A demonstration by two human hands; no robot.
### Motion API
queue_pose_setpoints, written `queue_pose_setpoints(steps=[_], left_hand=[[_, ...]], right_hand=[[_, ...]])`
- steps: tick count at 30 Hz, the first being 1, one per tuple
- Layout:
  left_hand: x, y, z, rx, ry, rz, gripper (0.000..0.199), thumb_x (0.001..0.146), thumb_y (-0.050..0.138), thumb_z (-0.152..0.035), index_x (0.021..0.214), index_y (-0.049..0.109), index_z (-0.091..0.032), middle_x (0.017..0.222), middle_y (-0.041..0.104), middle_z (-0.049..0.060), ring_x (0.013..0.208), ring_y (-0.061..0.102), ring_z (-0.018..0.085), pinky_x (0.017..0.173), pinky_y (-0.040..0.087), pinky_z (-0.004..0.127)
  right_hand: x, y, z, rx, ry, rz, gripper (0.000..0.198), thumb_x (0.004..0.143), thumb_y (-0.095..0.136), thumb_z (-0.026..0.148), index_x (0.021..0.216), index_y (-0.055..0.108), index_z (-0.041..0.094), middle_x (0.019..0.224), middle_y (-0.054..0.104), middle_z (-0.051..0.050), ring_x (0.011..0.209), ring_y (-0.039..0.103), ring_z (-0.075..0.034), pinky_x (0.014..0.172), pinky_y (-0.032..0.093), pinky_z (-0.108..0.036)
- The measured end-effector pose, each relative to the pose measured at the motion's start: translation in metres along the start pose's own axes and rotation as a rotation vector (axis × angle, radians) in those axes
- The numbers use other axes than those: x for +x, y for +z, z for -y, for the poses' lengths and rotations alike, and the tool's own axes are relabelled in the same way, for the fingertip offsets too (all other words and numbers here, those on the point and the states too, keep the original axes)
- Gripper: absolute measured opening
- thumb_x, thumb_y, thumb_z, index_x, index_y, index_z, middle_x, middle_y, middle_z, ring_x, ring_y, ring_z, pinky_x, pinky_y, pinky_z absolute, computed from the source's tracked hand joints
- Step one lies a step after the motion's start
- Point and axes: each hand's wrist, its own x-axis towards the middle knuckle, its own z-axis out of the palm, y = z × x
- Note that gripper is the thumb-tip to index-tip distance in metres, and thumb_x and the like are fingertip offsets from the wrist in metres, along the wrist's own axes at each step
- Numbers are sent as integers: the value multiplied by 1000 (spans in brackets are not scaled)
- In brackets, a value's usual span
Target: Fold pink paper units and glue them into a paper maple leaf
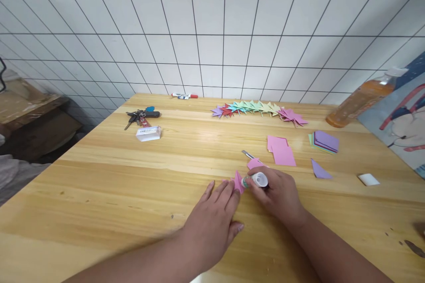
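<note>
My left hand (pixel 212 216) lies flat on the table, its fingertips pressing down a small piece of folded pink paper (pixel 238 182). In my right hand (pixel 280 192) is a glue stick (pixel 259 180), tilted, with its tip against that pink paper. Just beyond my right fingers lies another pink paper piece (pixel 255 163), partly covered by the hand. A craft knife (pixel 247 154) shows beside it, the rest of it hidden. Farther off to the right are some square pink papers (pixel 282 150).
Along the wall runs a multicoloured chain of folded paper (pixel 255 107). Purple-topped paper squares (pixel 326 140), a purple triangle (pixel 320 170), a white eraser-like block (pixel 368 179) and an orange drink bottle (pixel 361 99) are right. Keys (pixel 142 116), a small box (pixel 148 133) and markers (pixel 184 96) are left.
</note>
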Motion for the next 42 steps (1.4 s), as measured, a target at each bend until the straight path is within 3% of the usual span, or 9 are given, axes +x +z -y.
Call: queue_pose_setpoints(steps=[19, 35, 38, 42], left_hand=[[-2, 3, 0, 53, 4, 5, 52, 90, 28, -47, 131, 40, -17, 143, 34, 9, 131, 28, 25, 106, 22, 43], [-1, 3, -1, 51, 6, 6, 55, 89, 31, -48, 132, 38, -15, 142, 34, 11, 131, 29, 25, 106, 23, 42], [-1, 3, -1, 52, 6, 14, 55, 89, 30, -48, 133, 37, -16, 143, 34, 10, 131, 28, 25, 106, 22, 42], [-2, 3, 0, 44, 0, 7, 57, 89, 29, -50, 136, 32, -17, 143, 33, 9, 131, 29, 25, 106, 22, 42]], right_hand=[[-2, 3, 1, -69, -272, 55, 15, 82, 54, 30, 76, 61, 18, 62, 65, -1, 57, 58, -13, 55, 37, -24], [-4, 0, 5, 4, -336, 87, 13, 81, 55, 30, 76, 60, 19, 61, 64, -1, 54, 57, -13, 52, 38, -25], [-6, -4, 1, 182, -167, 93, 10, 78, 58, 29, 77, 61, 20, 63, 64, 0, 54, 56, -12, 52, 39, -23], [-6, -6, -12, 689, 348, -62, 18, 83, 52, 36, 89, 59, 21, 58, 58, 1, 46, 49, -11, 44, 39, -22]])
